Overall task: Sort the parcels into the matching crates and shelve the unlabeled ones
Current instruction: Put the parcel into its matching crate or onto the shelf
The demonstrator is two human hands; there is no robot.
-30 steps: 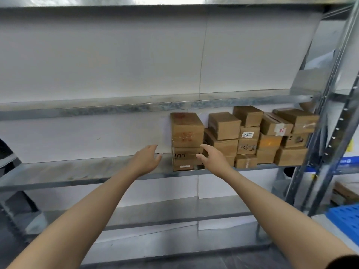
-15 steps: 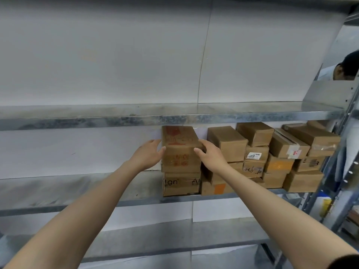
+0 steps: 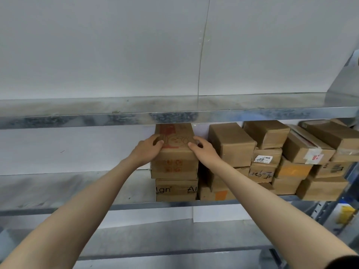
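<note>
A brown cardboard parcel with red print [image 3: 175, 152] sits on top of a second box marked "Align" [image 3: 175, 190] on the middle metal shelf [image 3: 58, 188]. My left hand [image 3: 148, 149] grips the parcel's left top edge, fingers curled over its top face. My right hand [image 3: 203, 150] grips its right top edge the same way. To the right, a stack of several more brown parcels [image 3: 279, 160] fills the shelf, some with white labels.
The upper shelf [image 3: 174, 111] hangs just above the gripped parcel, leaving a small gap. Left of the stack the middle shelf surface runs bare. A lower shelf [image 3: 155, 239] lies below. A metal upright and a yellow item [image 3: 346, 213] stand at the far right.
Both hands reached from the shelf's front edge up to the top red-printed parcel and closed over its two sides. The view moved closer and tilted upward.
</note>
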